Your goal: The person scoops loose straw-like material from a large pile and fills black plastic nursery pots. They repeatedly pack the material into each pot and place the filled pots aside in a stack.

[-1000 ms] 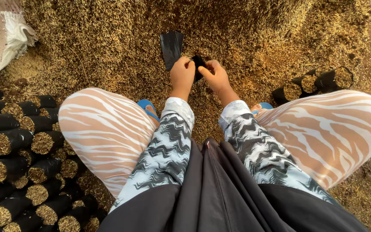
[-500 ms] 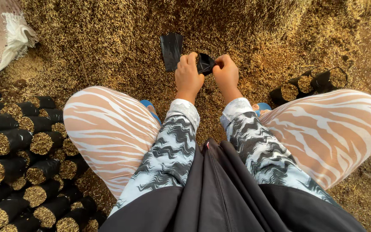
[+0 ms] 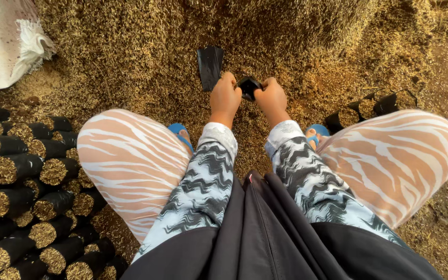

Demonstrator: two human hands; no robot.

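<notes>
Left hand and right hand pinch—apparently—small black bag between them.

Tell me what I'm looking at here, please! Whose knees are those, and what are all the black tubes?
The camera sits on a person's head and looks straight down, so you see their own striped knees, patterned sleeves and two bare hands. The person is crouching in blue sandals on a big heap of golden husks. The left hand and the right hand together hold a small black plastic bag. Just beyond lies a flat stack of empty black bags. The black tubes are bags already stuffed with husks: many filled bags are piled on the left, and a few more lie on the right. A white sack sits in the top left corner.
</notes>
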